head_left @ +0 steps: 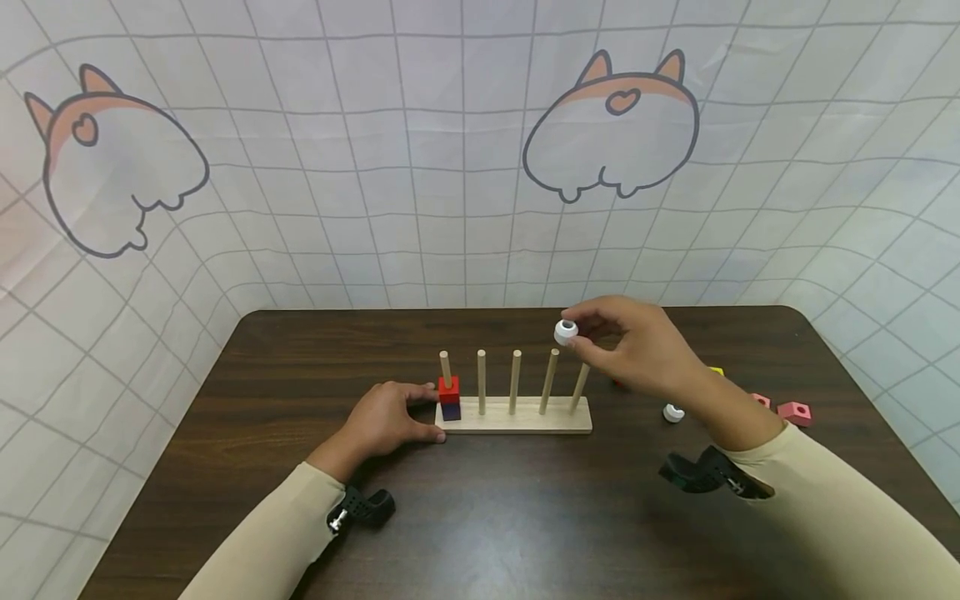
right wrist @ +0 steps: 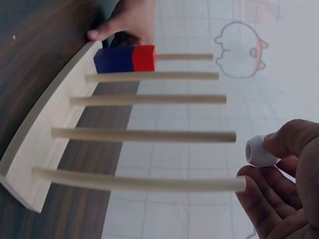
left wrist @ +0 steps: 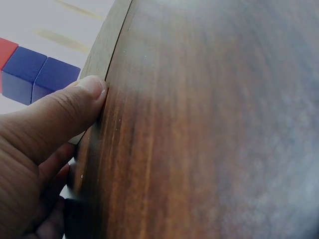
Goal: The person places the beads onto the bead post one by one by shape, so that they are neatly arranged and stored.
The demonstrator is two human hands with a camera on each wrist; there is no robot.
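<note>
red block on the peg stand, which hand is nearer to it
Left. The left hand grips the peg stand at the end where the red block sits, right beside it; the right hand is farther off, holding a white bead near the other end.

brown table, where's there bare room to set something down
Bare tabletop lies in front of the peg board, and left of the left hand. Crowded: right of the board, with a loose white bead and pink blocks.
</note>
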